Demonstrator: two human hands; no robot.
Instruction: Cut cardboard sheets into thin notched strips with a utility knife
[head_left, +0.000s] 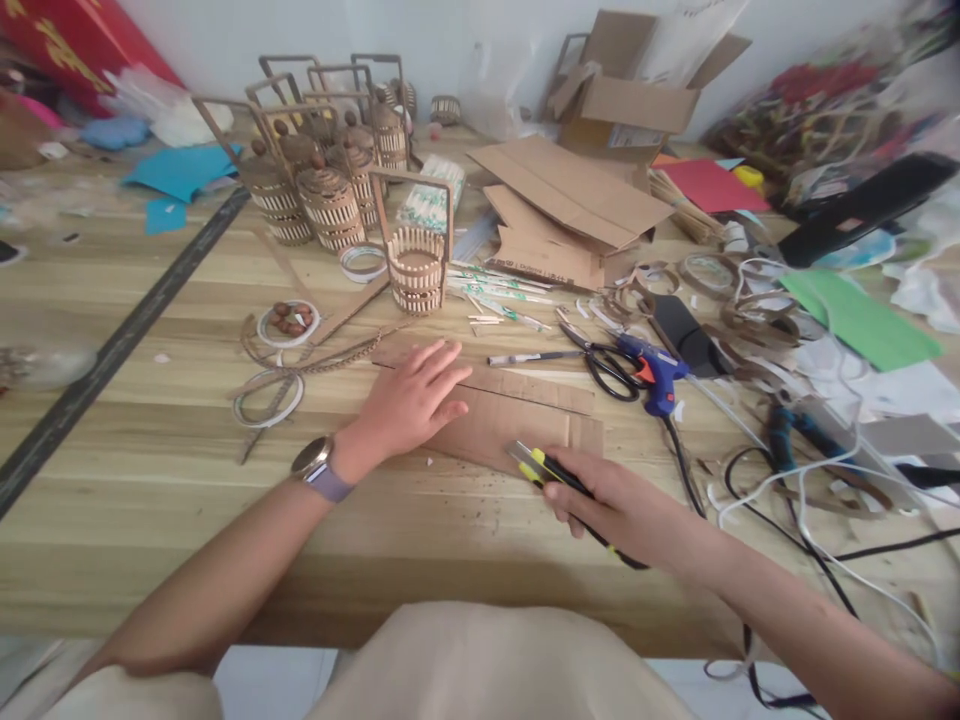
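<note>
One cut seems done along the cardboard (480, 432) on the counter (150, 500); its nearer side looks undivided. Left hand (409, 402) lies spread over its left part; right hand (611, 502), grip clamped on a utility knife (559, 470), at its near edge.

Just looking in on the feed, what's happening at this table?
A person's left hand lies palm down on a flat piece of cardboard. The right hand grips a utility knife, its blade out over the near edge; whether it touches is unclear. A dark line runs along the cardboard's far part. Beyond stands a small handled stick basket, with a glue gun off to the right.
</note>
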